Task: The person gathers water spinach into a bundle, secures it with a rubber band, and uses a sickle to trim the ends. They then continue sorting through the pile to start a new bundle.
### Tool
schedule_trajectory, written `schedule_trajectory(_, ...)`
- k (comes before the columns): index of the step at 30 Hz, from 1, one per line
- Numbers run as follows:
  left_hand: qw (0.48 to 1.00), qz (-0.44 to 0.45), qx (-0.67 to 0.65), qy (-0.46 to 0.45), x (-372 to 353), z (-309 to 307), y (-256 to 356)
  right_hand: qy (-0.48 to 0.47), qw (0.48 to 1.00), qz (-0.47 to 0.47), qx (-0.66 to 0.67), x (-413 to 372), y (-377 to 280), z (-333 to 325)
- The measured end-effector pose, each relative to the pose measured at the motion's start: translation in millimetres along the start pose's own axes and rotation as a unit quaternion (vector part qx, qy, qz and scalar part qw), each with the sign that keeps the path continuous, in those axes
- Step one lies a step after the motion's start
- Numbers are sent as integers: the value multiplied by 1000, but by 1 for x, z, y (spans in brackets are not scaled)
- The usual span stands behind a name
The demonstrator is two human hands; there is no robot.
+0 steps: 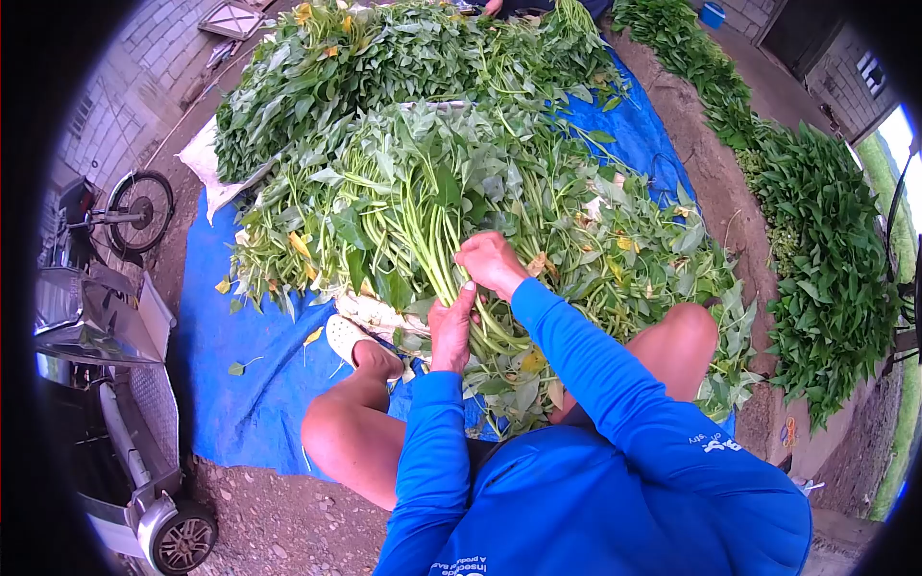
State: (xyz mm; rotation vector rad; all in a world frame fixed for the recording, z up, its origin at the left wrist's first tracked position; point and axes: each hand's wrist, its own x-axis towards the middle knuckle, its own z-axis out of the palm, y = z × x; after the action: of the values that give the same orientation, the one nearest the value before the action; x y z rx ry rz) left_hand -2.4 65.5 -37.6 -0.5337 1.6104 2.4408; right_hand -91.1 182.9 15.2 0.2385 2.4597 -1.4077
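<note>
My left hand [451, 328] is closed around the lower stems of a bunch of long-stemmed leafy greens [423, 226], thumb pointing up along them. The bunch leans away from me, its leaves spread over the heap. Just above and to the right, my right hand [490, 261] has its fingers curled together against the stems at the bunch's right edge. What its fingertips grip is partly hidden. Loose greens [595, 278] with some yellowed leaves lie around both hands and in front of my body.
A blue tarp [250, 384] lies under the greens. Behind is a large leafy pile [384, 58], with another person's hand [493, 8] at the top edge. More greens [816, 250] line the right side. A wheeled vehicle [134, 413] stands left.
</note>
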Motion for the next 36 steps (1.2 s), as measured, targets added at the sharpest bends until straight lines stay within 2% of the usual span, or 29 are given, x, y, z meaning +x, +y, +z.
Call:
schedule_trajectory(3, 998, -6, 36, 44, -9, 3, 1, 82, 990, 32, 108, 0, 13, 5)
schedule_trajectory(4, 997, -12, 46, 64, -9, 8, 5, 148, 985, 3, 87, 0, 18, 3)
schedule_trajectory(8, 995, 20, 44, 88, -7, 10, 5, 222, 973, -22, 53, -2, 29, -22)
schedule_trajectory(15, 992, 63, 69, 89, -8, 10, 5, 260, 965, -6, -27, -1, 27, -41)
schedule_trajectory(18, 992, 63, 75, 83, -5, 6, -1, 176, 982, -49, -47, 8, 36, -31)
schedule_trajectory(20, 994, 39, 94, 45, -14, 11, 13, -7, 989, 21, 143, -1, 14, -27)
schedule_trajectory(21, 995, 37, 94, 15, -16, 15, 18, -99, 964, 62, 237, -4, 8, -23)
schedule_trajectory(22, 996, 49, 73, -11, -13, 16, 13, -136, 968, 10, 211, 2, 7, -18)
schedule_trajectory(24, 996, -50, 70, -18, -2, 4, 9, -127, 980, 4, 154, 4, 6, -13)
schedule_trajectory(25, 995, -88, 50, -19, -1, 0, 14, -162, 974, 11, 159, 12, 15, -10)
schedule_trajectory(26, 994, -100, 33, -22, -1, -4, 19, -164, 971, 12, 172, 3, 8, -22)
schedule_trajectory(29, 993, -109, -13, -51, -5, -15, 35, -31, 990, -71, 120, -28, -12, -76)
schedule_trajectory(31, 994, -91, -32, -55, -12, -17, 48, -38, 989, -126, 62, -52, -5, -106)
schedule_trajectory(34, 992, -98, -55, -56, -12, -24, 61, -179, 969, -159, 52, -100, 18, -111)
schedule_trajectory(35, 991, -98, -61, -71, -12, -27, 64, -190, 964, -187, 7, -120, 17, -112)
schedule_trajectory(36, 991, -86, -70, -74, -14, -25, 66, -152, 957, -248, -21, -132, 23, -106)
